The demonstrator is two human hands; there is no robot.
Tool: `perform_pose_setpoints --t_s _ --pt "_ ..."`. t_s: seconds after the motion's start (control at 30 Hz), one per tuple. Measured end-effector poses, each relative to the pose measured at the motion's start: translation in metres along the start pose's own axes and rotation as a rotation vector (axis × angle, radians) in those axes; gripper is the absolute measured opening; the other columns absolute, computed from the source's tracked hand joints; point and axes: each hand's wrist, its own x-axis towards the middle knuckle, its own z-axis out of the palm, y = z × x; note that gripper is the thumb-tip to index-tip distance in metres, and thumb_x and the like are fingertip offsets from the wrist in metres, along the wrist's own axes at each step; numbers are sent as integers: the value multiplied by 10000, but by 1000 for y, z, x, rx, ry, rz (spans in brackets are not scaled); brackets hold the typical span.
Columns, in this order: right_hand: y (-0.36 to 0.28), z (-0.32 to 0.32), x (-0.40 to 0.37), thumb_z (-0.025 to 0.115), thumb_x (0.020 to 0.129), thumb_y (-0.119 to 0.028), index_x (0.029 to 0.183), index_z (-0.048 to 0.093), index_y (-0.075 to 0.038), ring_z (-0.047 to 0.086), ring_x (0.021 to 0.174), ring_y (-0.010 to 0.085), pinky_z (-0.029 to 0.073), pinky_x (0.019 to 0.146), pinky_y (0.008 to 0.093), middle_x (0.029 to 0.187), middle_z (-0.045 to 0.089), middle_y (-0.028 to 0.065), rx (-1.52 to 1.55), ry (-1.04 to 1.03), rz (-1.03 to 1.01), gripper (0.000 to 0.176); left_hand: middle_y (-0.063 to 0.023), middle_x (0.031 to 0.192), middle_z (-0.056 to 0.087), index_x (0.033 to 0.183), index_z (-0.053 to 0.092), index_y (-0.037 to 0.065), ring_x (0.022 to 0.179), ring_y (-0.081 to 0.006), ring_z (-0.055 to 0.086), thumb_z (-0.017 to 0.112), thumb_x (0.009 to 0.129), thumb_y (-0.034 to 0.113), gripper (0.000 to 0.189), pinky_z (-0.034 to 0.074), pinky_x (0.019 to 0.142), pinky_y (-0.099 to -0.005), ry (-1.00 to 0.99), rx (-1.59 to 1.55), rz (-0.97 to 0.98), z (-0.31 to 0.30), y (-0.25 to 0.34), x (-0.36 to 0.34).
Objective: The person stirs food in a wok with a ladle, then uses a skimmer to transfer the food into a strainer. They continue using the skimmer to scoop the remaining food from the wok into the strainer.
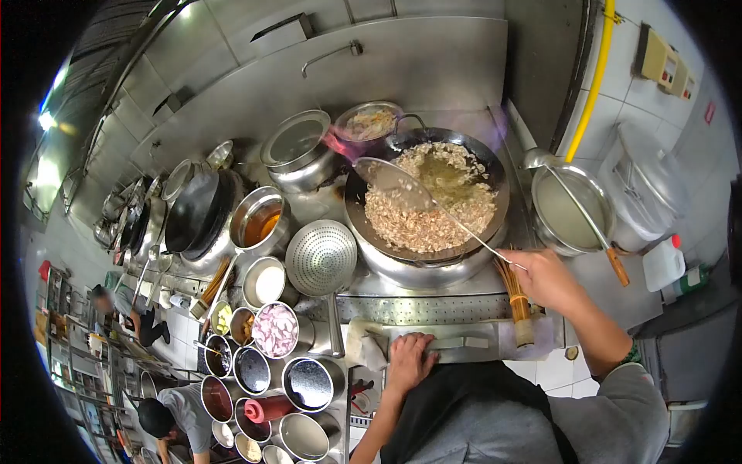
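My right hand (pixel 545 280) is closed around the thin handle of a long-handled skimmer (pixel 396 185). Its wide head is over the left side of a black wok (pixel 504 182), slightly blurred. Chopped, light brown pieces of food (pixel 421 224) fill much of the wok, with yellowish oil or liquid (pixel 448 178) pooled among them. My left hand (pixel 411 362) rests on the metal front edge of the stove, fingers extended, holding nothing. A folded cloth (pixel 373 349) lies just left of it. Near my right hand stands a bamboo brush (pixel 519 309).
Left of the wok are a perforated strainer (pixel 321 257), a pot of brown liquid (pixel 261 220) and a bowl of chopped onion (pixel 276 330). Flames (pixel 336 145) show behind the wok. A ladle (pixel 580 201) lies across a right-hand pot (pixel 568 203). A person (pixel 182 414) bends at lower left.
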Motion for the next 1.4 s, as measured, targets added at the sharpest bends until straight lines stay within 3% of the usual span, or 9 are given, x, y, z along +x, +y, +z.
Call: perform_pose_setpoints --t_s 0.3,0.43,0.53,0.67,0.7,0.77,0.97,1.27,1.4 --pt "34 12 6 568 915 -58 1170 704 -58 658 894 445 533 782 490 959 684 253 -38 19 88 288 -97 1198 622 1237 629 139 1166 -312 543 741 843 275 431 372 1036 -463 11 -47 -14 0 -3 -1" --pt "7 4 1 584 934 -85 1211 685 -54 666 727 333 527 693 426 839 692 190 160 -52 173 296 -124 1232 614 1238 638 106 1196 -324 550 756 836 230 437 392 1048 -459 -5 -77 11 -3 -3 0" --pt "9 21 -5 585 952 -88 1291 639 -63 548 624 157 485 620 332 748 638 97 460 -212 268 345 -161 1275 599 1234 646 69 1249 -328 546 769 829 170 435 414 1061 -455 57 -536 -70 -63 25 16" --pt "17 27 -19 581 945 -63 1259 656 -62 584 627 200 494 620 349 751 647 112 440 -291 171 322 -203 1256 588 1173 638 0 1236 -376 536 714 854 282 432 391 1071 -494 415 -306 175 -215 84 24" --pt "27 24 -26 574 948 -52 1253 663 -60 559 618 172 476 598 337 730 616 96 365 -229 113 317 -190 1172 594 1067 633 -6 1205 -383 544 678 849 277 360 406 1054 -478 682 -315 171 -236 116 18" --pt "39 16 -34 560 954 -31 1240 677 -55 509 599 115 439 554 311 687 554 63 209 -109 -7 310 -150 1118 592 988 608 10 1169 -350 573 645 847 220 256 455 998 -438 799 -48 496 -295 126 8" --pt "31 -26 -27 610 930 -86 1234 692 -109 541 587 191 439 561 347 666 576 106 139 -224 182 316 -147 1104 592 991 608 10 1148 -343 573 642 854 219 252 454 984 -434 830 -4 649 -332 165 26" --pt "83 -61 -31 627 885 -57 1174 710 -93 569 610 273 472 625 374 721 627 160 -206 -15 -196 302 -143 1083 593 995 609 11 1116 -333 572 637 865 218 246 452 962 -428 827 -147 667 -324 175 38" --pt "62 -89 -36 615 879 -53 1135 719 -73 586 627 331 479 633 398 739 635 181 -34 -177 74 277 -141 1073 593 997 609 11 1101 -328 572 634 870 217 243 451 953 -425 822 -227 662 -318 177 40"
